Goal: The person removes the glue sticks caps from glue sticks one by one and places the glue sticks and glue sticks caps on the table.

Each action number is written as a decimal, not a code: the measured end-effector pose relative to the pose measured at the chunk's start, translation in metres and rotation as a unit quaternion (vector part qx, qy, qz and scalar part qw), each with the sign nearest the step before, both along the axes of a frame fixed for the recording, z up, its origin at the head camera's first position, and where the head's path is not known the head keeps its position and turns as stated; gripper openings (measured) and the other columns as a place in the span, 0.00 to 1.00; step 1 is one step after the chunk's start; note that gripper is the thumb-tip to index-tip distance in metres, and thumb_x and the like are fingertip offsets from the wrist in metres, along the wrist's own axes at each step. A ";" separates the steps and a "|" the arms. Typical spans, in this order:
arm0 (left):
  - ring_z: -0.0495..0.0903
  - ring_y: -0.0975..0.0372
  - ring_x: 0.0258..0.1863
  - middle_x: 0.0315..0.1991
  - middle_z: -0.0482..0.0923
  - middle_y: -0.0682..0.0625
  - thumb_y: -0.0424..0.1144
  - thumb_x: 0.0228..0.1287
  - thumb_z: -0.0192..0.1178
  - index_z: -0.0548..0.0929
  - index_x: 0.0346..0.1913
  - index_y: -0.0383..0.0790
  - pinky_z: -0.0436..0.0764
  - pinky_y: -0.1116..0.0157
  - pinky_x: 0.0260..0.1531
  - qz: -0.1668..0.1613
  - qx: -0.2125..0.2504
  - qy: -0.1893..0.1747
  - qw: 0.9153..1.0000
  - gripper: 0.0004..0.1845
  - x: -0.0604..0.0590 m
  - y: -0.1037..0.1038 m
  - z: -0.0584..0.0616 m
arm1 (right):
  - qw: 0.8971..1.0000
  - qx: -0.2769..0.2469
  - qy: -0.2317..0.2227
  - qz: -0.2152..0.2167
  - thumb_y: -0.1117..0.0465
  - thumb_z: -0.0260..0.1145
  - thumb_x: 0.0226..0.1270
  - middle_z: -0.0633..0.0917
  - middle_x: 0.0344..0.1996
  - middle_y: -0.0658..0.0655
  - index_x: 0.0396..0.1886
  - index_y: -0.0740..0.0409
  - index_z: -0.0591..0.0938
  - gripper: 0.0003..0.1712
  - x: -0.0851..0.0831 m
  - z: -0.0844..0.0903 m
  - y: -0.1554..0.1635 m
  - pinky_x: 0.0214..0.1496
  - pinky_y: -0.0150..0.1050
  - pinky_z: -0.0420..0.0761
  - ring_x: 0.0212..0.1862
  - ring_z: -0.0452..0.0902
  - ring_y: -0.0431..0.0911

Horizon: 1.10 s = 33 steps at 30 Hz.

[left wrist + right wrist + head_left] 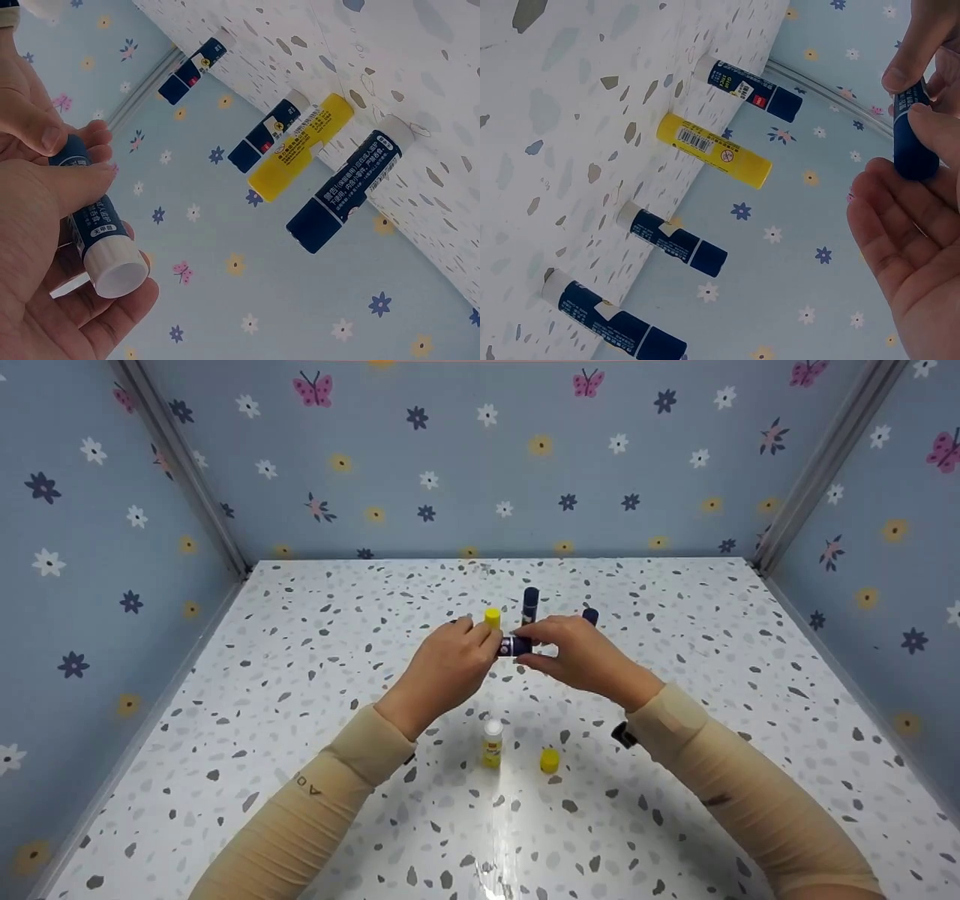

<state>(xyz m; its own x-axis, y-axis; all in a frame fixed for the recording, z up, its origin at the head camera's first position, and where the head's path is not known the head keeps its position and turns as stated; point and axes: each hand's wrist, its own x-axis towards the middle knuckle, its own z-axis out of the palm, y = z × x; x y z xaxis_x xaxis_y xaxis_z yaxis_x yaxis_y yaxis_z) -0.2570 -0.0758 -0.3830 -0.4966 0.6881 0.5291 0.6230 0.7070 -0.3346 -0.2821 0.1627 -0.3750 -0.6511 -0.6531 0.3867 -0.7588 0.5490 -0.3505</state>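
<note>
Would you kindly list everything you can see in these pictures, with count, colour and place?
held glue stick: one, navy with a white end, in the air between both hands
standing navy glue sticks: three, navy with white bases, upright on the table behind the hands
standing yellow glue stick: one, yellow, capped, upright among the navy ones
open glue stick: one, yellow with a white top, upright nearer the person
loose cap: one, yellow, right of the open stick
table: one, white with grey speckles
walls: three, blue with flowers and butterflies
sleeves: two, beige
left hand: holds the held stick
right hand: pinches its other end
</note>
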 end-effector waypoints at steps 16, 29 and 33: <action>0.82 0.54 0.30 0.37 0.86 0.44 0.40 0.78 0.65 0.85 0.47 0.35 0.86 0.58 0.30 0.034 0.014 -0.026 0.999 0.10 -0.012 0.013 0.003 | 0.998 -0.059 0.012 0.027 0.67 0.75 0.73 0.93 0.47 0.64 0.55 0.67 0.89 0.14 0.000 -0.002 0.004 0.52 0.47 0.91 0.47 0.93 0.54; 0.82 0.58 0.19 0.26 0.83 0.49 0.43 0.74 0.69 0.83 0.34 0.41 0.82 0.61 0.17 0.079 0.015 0.018 0.997 0.12 -0.019 0.028 -0.002 | 0.996 -0.081 0.019 0.043 0.67 0.76 0.72 0.94 0.47 0.64 0.56 0.68 0.89 0.16 0.003 -0.004 0.006 0.53 0.48 0.92 0.48 0.94 0.54; 0.80 0.59 0.15 0.21 0.81 0.51 0.44 0.73 0.71 0.82 0.30 0.42 0.80 0.62 0.14 0.089 0.015 0.017 0.996 0.14 -0.020 0.028 -0.004 | 0.995 -0.083 0.019 0.046 0.67 0.76 0.72 0.93 0.47 0.64 0.56 0.68 0.89 0.16 0.003 -0.004 0.006 0.53 0.48 0.92 0.48 0.94 0.54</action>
<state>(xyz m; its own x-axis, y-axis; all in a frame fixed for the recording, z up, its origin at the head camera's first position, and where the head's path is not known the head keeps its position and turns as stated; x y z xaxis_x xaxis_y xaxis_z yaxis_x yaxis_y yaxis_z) -0.2766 -0.0475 -0.3867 -0.5908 0.5743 0.5666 0.4763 0.8152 -0.3296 -0.2786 0.1690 -0.3786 -0.5744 -0.6342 0.5176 -0.8176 0.4136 -0.4005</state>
